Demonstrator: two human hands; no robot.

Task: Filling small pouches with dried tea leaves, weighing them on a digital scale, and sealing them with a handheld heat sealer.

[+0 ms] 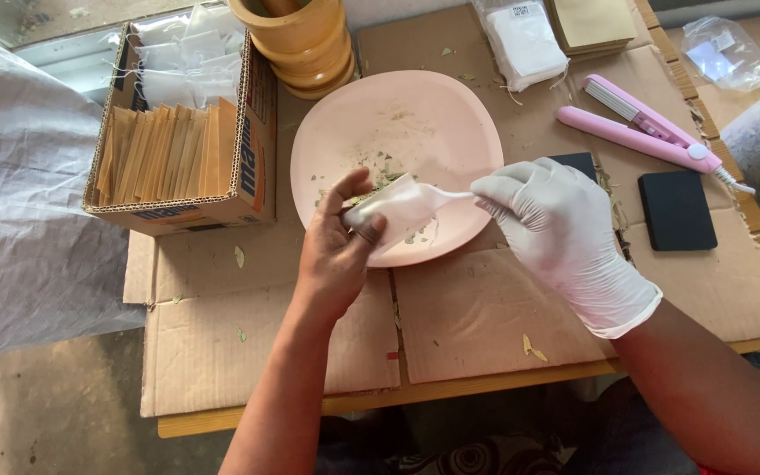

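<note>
Filter pouch (395, 209): small, white, thin paper-like bag, held over the near edge of the pink plate, pinched at its left end and met at its right end by a white spoon. Listing of surrounding items, largest first:

Flattened cardboard sheets (477, 317): brown, covering the tabletop, flecked with bits of dried leaf.

Grey sheeting (19, 202): draped at the far left, beside the box.

Cardboard box (252, 149): open-topped, left of the plate; holds a row of tan paper sleeves standing on edge, with white pouches behind them.

Pink plate (424, 123): round, shallow, centre of the surface; carries scattered green leaf crumbs.

Left hand (336, 255): bare; thumb and fingers closed on the pouch's left end, holding it up off the plate.

Right hand (556, 229): in a white glove; fingers closed around the handle of the white spoon (450, 195), whose bowl end reaches into or against the pouch; which of the two cannot be told.

Wooden mortar (305, 40): tan, ridged, just beyond the plate's far-left rim.

Pink heat-sealing tool (635, 132): long, two-armed, lying right of the plate.

Stack of white pouches (525, 40): in clear wrap, beyond the plate.

Black rectangular pad (676, 209): flat, near the pink tool.
</note>
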